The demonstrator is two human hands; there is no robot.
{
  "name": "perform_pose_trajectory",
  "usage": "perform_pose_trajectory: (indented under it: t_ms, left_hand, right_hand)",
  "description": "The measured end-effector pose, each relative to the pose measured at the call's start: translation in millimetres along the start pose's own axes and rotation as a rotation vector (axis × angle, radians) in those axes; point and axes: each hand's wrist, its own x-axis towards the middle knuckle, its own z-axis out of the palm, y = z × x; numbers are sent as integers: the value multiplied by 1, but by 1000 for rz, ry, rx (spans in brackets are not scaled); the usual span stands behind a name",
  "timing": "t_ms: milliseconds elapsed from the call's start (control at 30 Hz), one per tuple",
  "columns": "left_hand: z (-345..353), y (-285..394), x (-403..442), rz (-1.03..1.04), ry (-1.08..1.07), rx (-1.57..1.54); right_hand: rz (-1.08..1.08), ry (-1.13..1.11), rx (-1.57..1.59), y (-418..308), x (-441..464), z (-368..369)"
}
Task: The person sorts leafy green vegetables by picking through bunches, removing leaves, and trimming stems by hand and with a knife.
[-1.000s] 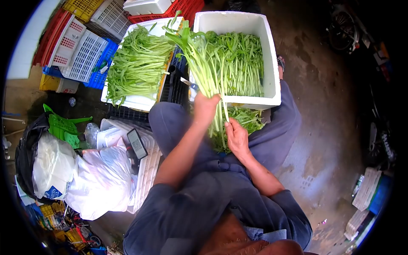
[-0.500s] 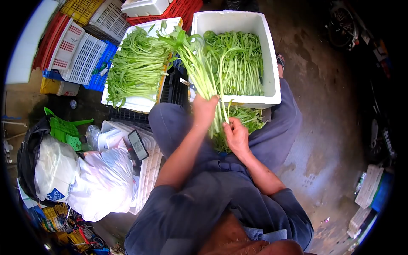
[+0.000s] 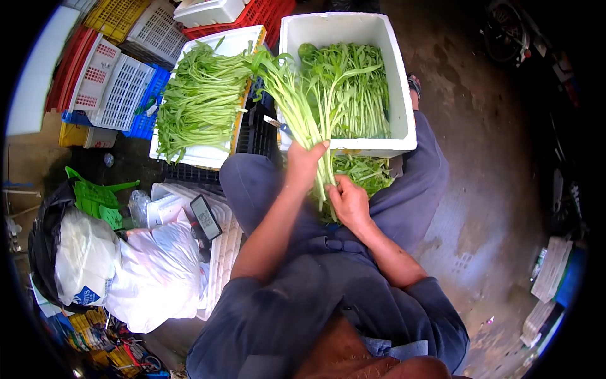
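My left hand (image 3: 303, 163) is closed around the middle of a bunch of water spinach (image 3: 297, 104), its long pale stems slanting up and left to the leaves. My right hand (image 3: 350, 201) is lower, thumb and fingers closed on the cut ends of the stems. Just beyond them stands a white foam box (image 3: 399, 95) holding more greens (image 3: 363, 95) and a round green vegetable (image 3: 307, 50). Loose greens (image 3: 363, 174) lie below the box, between my knees. To the left, a layer of greens (image 3: 202, 104) is spread on a white foam lid (image 3: 201, 156).
Plastic crates (image 3: 123, 88) are stacked at the upper left. White plastic bags (image 3: 154, 271), a small scale-like display (image 3: 206, 216) and a green plastic piece (image 3: 95, 196) sit at my left. Wet concrete floor (image 3: 467, 208) stretches to the right.
The separate stems at the right have drawn in against the bunch in my left hand. My right hand has shifted slightly left and stays at the stem ends.
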Motion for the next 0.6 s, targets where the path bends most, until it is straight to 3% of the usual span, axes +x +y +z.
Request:
perform_pose_trajectory:
  t_ms: [333,533,600]
  left_hand:
    - [2,2,-2,-29,-60,-8]
    - [-1,-1,-1,-38,-57,20]
    - [-1,1,-2,-20,-82,49]
  right_hand:
    - [-123,-2,-38,5,-2,2]
    - [4,-82,17,-5,3,-15]
    - [-190,51,-11,-5,22,-29]
